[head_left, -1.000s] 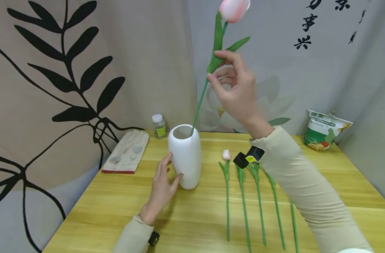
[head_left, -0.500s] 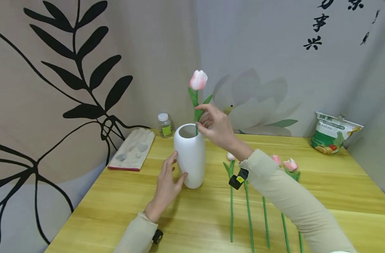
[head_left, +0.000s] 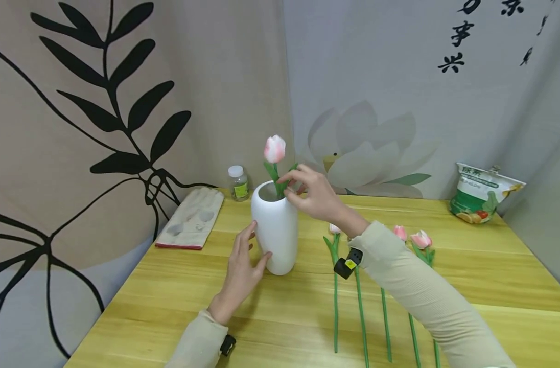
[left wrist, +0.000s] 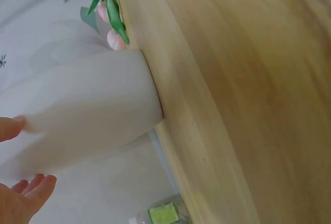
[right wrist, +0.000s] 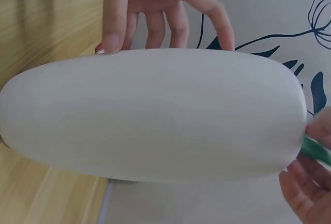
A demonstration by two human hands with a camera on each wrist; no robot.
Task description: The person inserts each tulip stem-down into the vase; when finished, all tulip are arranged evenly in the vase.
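Note:
A white vase (head_left: 275,230) stands upright on the wooden table. My left hand (head_left: 239,273) rests its thumb and fingertips against the vase's left side, fingers spread rather than wrapped round it. Above the rim, my right hand (head_left: 314,194) pinches a pink-and-white tulip (head_left: 275,149) by its green leaves (head_left: 281,189). The tulip's stem is inside the vase, its lower part hidden. In the right wrist view, fingers of the right hand (right wrist: 310,182) close on green at the vase mouth. Several more tulips (head_left: 421,239) lie side by side on the table, partly covered by the right arm.
A folded cloth (head_left: 190,219) lies left of the vase. Behind it stands a small jar with a white lid (head_left: 238,183). A green-and-white snack bag (head_left: 484,194) sits at the table's back right. Printed fabric hangs behind the table (head_left: 169,312).
My right hand has come down and left, lowering the tulip deeper into the vase until its leaves reach the rim. The left hand stays against the vase.

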